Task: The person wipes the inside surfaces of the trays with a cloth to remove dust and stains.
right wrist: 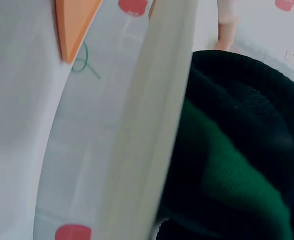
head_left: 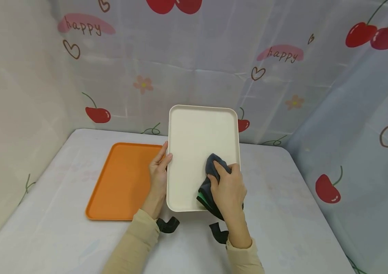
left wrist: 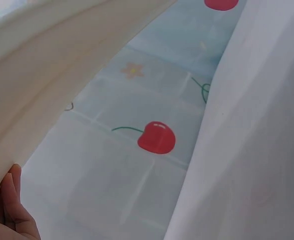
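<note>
A cream rectangular tray is held up, tilted toward me, above the table. My left hand grips its left edge; in the left wrist view the fingers pinch the rim. On the lower right of the tray's face, my right hand holds a bunched dark blue-grey cloth with a green patch, pressed to the surface. In the right wrist view the cloth hangs against the tray's edge, and the right fingers are hidden there.
An orange tray lies flat on the white-covered table, to the left and partly behind the cream one. A cherry-print curtain hangs behind the table and along its sides. Black wrist mounts show below the hands.
</note>
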Demonstrator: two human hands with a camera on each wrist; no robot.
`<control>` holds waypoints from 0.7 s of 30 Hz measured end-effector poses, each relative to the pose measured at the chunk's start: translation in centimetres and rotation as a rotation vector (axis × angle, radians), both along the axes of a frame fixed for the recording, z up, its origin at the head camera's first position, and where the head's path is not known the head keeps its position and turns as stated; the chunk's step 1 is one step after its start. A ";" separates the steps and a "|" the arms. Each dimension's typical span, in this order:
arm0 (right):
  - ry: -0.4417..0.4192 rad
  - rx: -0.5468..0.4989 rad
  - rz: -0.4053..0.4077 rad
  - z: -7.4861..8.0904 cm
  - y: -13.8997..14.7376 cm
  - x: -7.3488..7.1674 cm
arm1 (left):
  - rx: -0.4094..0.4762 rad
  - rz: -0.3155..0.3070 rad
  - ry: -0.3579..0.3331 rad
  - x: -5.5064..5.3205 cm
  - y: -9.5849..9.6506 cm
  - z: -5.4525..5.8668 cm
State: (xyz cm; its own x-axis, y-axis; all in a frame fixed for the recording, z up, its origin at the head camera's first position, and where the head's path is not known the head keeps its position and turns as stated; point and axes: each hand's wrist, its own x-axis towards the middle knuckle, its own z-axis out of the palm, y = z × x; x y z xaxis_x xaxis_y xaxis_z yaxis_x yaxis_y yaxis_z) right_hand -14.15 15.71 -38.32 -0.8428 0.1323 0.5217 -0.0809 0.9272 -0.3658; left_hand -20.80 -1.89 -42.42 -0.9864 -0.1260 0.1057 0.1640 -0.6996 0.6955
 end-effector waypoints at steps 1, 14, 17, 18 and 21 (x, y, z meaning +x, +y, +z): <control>-0.013 -0.001 -0.014 0.1 0.3 0.0 | -0.004 0.001 -0.002 0.0 0.0 0.0; -0.092 -0.014 -0.153 0.0 3.3 0.0 | 0.012 0.019 -0.023 0.1 0.0 0.2; -0.083 -0.018 -0.149 -0.1 3.3 0.0 | 0.020 0.002 -0.012 0.1 -0.1 0.1; -0.080 -0.018 -0.148 -0.2 3.3 0.1 | 0.022 -0.003 -0.009 0.1 -0.1 0.1; -0.070 -0.019 -0.144 -0.3 3.2 0.1 | 0.025 -0.005 0.000 0.1 -0.1 0.1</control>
State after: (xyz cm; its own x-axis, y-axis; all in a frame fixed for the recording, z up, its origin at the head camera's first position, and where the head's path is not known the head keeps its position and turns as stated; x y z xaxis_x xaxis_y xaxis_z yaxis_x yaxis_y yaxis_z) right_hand -14.01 18.94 -38.60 -0.8489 0.2633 0.4583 0.0785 0.9203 -0.3832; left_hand -20.70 -1.98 -42.34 -0.9869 -0.1242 0.1028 0.1609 -0.7177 0.6775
